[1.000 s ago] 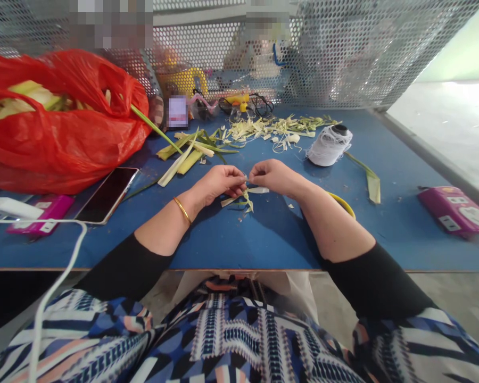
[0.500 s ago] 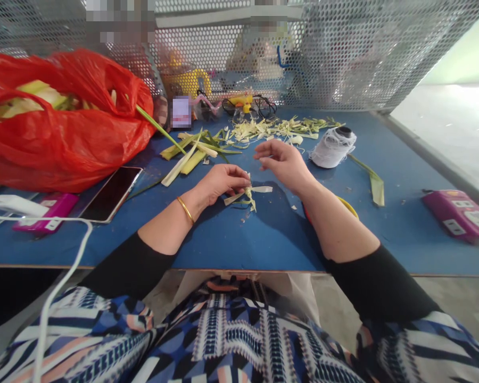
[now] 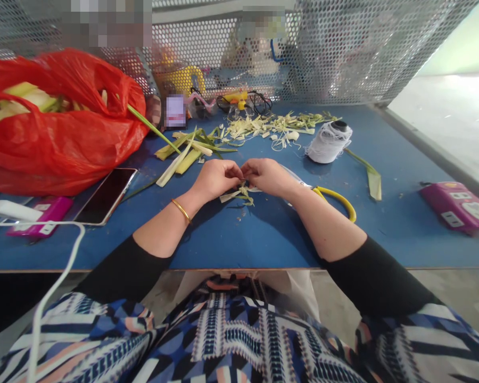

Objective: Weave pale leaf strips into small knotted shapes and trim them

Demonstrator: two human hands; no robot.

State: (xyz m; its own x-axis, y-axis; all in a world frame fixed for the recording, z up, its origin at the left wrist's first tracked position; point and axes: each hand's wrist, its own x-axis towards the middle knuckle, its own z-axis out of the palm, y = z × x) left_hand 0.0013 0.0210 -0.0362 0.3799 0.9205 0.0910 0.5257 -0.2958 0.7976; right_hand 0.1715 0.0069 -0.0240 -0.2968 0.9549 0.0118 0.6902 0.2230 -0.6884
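My left hand (image 3: 219,176) is closed, its thumb and fingertips pinching the top of a small knotted bundle of pale green leaf strips (image 3: 245,199). The strip ends hang out below the fingers, just over the blue table. My right hand (image 3: 268,175) meets it from the other side, fingertips pinched together at the bundle's top. What lies between those right fingertips is too small to make out. Scissors with yellow handles (image 3: 348,205) lie partly under my right forearm. Beyond my right hand stands a spool of white thread (image 3: 328,143), with loose thread around it.
A red plastic bag of leaves (image 3: 91,127) fills the left side, with a phone (image 3: 108,196) and white cable (image 3: 75,250) nearby. Cut leaf strips (image 3: 187,159) and a pile of scraps (image 3: 259,126) lie ahead. On the right sits a purple box (image 3: 459,206); perforated metal (image 3: 327,64) borders the back.
My right hand has come down and left, from raised above the table to touching my left fingertips at the bundle. More of the scissors shows now. My left hand keeps its pinch.
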